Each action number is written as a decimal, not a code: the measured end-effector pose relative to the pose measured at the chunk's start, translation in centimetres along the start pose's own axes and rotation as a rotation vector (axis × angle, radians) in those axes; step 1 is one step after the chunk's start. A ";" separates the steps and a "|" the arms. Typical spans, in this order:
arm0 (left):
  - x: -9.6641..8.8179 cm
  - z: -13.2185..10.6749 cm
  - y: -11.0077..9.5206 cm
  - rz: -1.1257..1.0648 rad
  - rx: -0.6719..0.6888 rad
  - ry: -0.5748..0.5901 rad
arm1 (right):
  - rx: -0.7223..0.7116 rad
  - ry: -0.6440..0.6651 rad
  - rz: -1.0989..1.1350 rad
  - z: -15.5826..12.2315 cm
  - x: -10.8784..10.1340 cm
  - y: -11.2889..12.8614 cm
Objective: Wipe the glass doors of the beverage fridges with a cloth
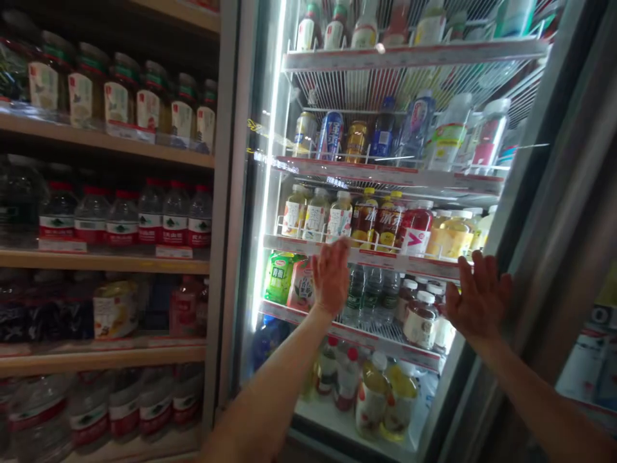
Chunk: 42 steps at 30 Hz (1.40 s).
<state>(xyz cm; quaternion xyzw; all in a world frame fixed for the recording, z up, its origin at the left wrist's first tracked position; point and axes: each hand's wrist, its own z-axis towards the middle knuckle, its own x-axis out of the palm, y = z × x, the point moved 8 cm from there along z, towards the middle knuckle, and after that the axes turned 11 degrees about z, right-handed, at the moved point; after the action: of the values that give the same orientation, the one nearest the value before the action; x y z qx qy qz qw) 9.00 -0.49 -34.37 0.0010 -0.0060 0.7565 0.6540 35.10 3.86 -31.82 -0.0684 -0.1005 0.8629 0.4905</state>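
The cooler (232, 193) is set right of the wooden shelves (96, 261), on which water bottles (123, 218) are lined. The left grip (330, 276) and the right grip (477, 296) are held before a cooler shelf (409, 262) loaded with juice bottles (340, 217).

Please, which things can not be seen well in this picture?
Head view: the left hand covers part of the shelf rail; contact unclear.
Head view: top bottles are cut by the upper edge.
Head view: the right hand hides its palm side.
Head view: labels too blurred to read.
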 end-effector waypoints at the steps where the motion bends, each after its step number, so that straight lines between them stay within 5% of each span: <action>1: 0.0 0.0 -3.4 -0.027 0.145 -0.011 | -0.005 0.003 -0.001 0.0 0.0 0.0; 3: -0.1 -0.4 -8.5 -0.063 0.388 -0.031 | -0.023 0.006 -0.002 0.0 0.0 0.0; 5: 0.0 -0.7 -9.4 -0.068 0.485 -0.026 | -0.045 -0.009 -0.004 -0.1 -0.1 0.0; 8: 0.3 0.0 -2.7 -0.041 0.339 0.005 | -0.036 -0.018 -0.003 -0.1 0.0 -0.1; 11: -0.1 1.1 7.5 0.001 -0.061 -0.048 | -0.011 -0.007 0.021 -0.1 0.0 0.0; 13: -0.3 1.5 10.9 0.012 -0.283 -0.086 | 0.010 -0.005 0.038 -0.1 0.0 0.1; 15: -0.1 2.0 8.9 -0.001 -0.283 -0.079 | 0.019 -0.003 0.055 0.0 -0.1 0.2; 19: 0.5 2.7 -3.8 -0.063 0.235 -0.013 | 0.036 0.015 0.066 0.0 -0.2 0.2; 21: 0.7 2.5 -7.2 -0.077 0.412 0.013 | 0.064 0.043 0.065 0.0 -0.1 0.0; 24: 0.5 3.1 -4.5 -0.060 0.415 -0.010 | 0.035 0.020 0.075 0.1 -0.4 0.3; 27: 0.2 4.7 3.1 -0.009 0.161 -0.083 | 0.051 0.020 0.081 0.1 -0.3 0.2; 29: 0.1 5.4 6.4 -0.004 -0.025 -0.122 | 0.043 0.018 0.069 0.1 -0.2 0.2; 30: 0.2 5.6 6.5 -0.013 -0.070 -0.128 | 0.025 0.004 0.060 0.1 -0.3 0.3; 32: 0.4 5.9 3.6 -0.045 -0.002 -0.099 | -0.005 -0.014 0.045 0.2 -0.3 0.5; 35: 0.9 5.3 -4.7 -0.090 0.368 -0.003 | 0.002 -0.004 0.041 0.2 -0.2 0.3; 37: 0.9 4.8 -7.6 -0.088 0.535 0.035 | 0.002 0.006 0.042 0.1 -0.1 0.2; 39: 0.9 5.2 -6.5 -0.076 0.536 0.044 | -0.001 0.009 0.044 0.1 -0.1 0.1; 42: 0.9 7.2 1.0 -0.068 0.315 0.005 | 0.001 0.016 0.054 0.0 -0.1 0.1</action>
<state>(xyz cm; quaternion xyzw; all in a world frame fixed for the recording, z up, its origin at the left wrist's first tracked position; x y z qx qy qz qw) 7.82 0.20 -27.14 0.1018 0.1146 0.7254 0.6710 35.03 3.75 -31.83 -0.0780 -0.0942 0.8754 0.4677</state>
